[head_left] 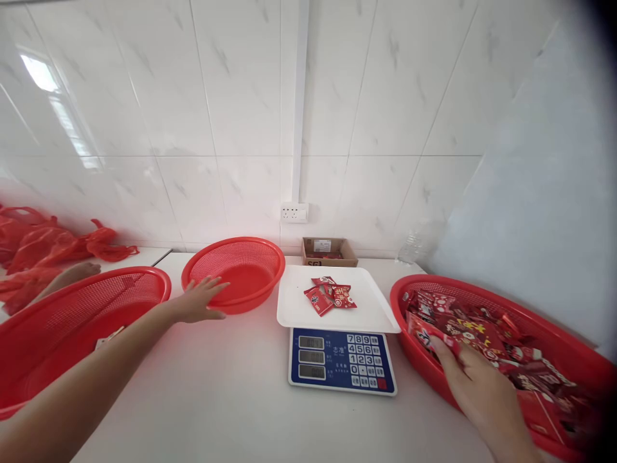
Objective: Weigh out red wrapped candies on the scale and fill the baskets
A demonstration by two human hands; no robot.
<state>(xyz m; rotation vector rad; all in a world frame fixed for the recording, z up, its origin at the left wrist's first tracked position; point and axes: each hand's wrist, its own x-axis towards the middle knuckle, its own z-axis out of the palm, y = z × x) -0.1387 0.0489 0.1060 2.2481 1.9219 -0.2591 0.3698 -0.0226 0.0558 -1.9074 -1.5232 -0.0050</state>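
Observation:
My left hand, fingers spread, is over the near left edge of a round red plastic basket with nothing in its grip. My right hand reaches over a large red basket heaped with red snack packets. A small red packet is pinched between its thumb and fingers. Between the hands stands a digital scale with a white tray on top. Several small red packets lie on that tray.
Another person's hand shows at the left, behind a long red basket with a small pale item inside. Red plastic bags lie beyond. By the tiled wall are a cardboard box and a clear plastic bottle.

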